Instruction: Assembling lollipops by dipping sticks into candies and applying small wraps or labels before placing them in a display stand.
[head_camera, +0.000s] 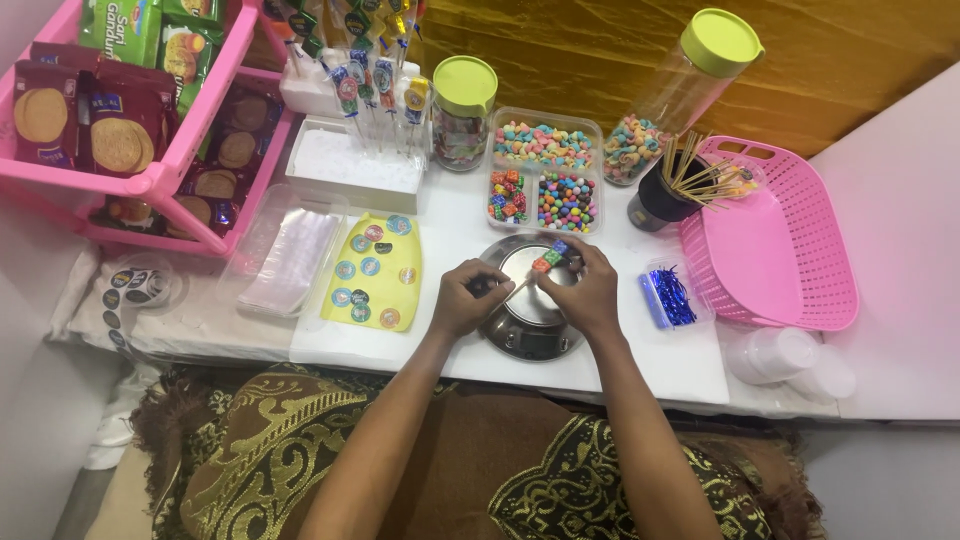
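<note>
Home sweets-making corner, we judge: low white table (690, 370) on a patterned rug (300, 450), pink rack (160, 180) of biscuit packets (110, 130), lidded candy jars (462, 110), a divided candy tray (545, 170), stick cup (660, 200), sticker sheet (375, 270).

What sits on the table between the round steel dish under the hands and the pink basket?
In the head view, a small clear box of blue twist ties lies between the steel dish and the pink basket.

Both hands, left (467, 300) and right (590, 290), meet, fingers pinched.
</note>
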